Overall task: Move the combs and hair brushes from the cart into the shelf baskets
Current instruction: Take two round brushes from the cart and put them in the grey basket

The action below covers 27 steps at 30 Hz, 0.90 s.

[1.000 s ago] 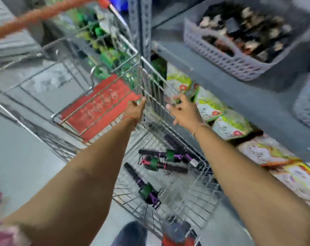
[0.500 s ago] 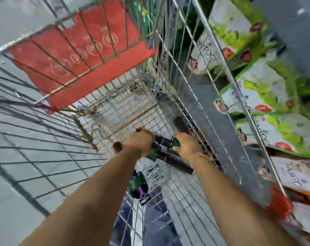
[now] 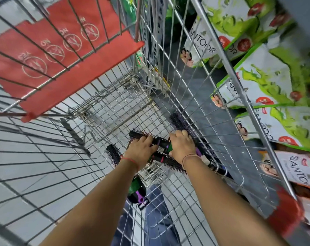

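Both my arms reach down into the wire cart (image 3: 170,68). Several black round hair brushes with purple and green packaging lie on its mesh floor. My left hand (image 3: 141,150) curls its fingers over one round brush (image 3: 141,134) whose bristle head sticks out to the left. My right hand (image 3: 181,147) closes on the green-and-purple handles of the brushes in the middle. Another brush (image 3: 179,122) lies against the cart's right wall, and one brush (image 3: 112,153) pokes out under my left wrist. A packaged handle (image 3: 136,192) shows beneath my left forearm. The shelf baskets are out of view.
The red child-seat flap (image 3: 61,55) hangs at the cart's far end. Green and white soap packs (image 3: 268,82) fill the shelf to the right of the cart. A red corner cap (image 3: 285,208) marks the cart's near right rim. Grey floor tiles show through the mesh.
From near the cart's top rim, both hands have dropped to the cart floor and closed on the brushes. My view has tilted down and moved closer into the cart.
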Each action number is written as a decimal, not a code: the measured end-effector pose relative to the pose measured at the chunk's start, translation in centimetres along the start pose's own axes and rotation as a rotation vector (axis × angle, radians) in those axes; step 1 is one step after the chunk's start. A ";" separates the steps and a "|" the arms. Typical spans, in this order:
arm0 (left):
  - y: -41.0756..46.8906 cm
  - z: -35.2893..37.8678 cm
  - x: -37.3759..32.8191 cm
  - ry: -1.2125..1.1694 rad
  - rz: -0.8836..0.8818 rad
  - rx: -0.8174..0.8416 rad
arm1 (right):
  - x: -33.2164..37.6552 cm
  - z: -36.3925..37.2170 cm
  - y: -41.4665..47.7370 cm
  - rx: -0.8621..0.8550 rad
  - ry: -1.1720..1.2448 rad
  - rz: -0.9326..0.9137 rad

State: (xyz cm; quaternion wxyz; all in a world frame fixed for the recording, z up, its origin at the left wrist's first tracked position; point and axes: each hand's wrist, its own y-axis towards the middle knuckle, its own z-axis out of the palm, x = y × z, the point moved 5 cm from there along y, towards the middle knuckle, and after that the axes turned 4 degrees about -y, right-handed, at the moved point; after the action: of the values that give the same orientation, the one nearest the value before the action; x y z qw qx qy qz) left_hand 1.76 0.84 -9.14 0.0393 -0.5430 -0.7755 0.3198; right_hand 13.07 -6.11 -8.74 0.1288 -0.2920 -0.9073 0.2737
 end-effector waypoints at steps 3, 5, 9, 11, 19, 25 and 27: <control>-0.3 0.5 -0.2 0.015 0.001 0.010 | -0.2 -0.4 -0.1 -0.018 0.018 0.014; -0.4 0.5 -0.2 0.006 -0.012 0.000 | -0.4 -0.7 -0.3 -0.054 0.056 0.031; -0.5 0.6 -0.5 0.012 -0.023 -0.016 | -0.7 -0.9 -0.8 -0.089 0.208 0.116; -0.6 0.8 -0.6 0.001 -0.026 -0.016 | -0.8 -1.1 -1.1 -0.106 0.305 0.172; -0.8 0.8 -1.1 -0.039 -0.044 0.021 | -0.6 -2.2 -1.5 -0.195 0.423 0.104; -1.3 -1.6 -0.4 -0.056 -0.153 0.087 | -0.6 -4.1 -2.8 -0.289 0.440 0.132; -1.5 -3.8 -0.2 0.073 -0.088 0.052 | -0.7 -5.4 -3.7 -0.342 0.455 0.137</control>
State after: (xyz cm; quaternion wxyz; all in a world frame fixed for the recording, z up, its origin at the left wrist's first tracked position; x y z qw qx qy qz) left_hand 2.20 2.05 -5.31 0.0957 -0.5184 -0.7881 0.3176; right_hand 14.04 -6.76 -2.29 0.2590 -0.4238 -0.8663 0.0526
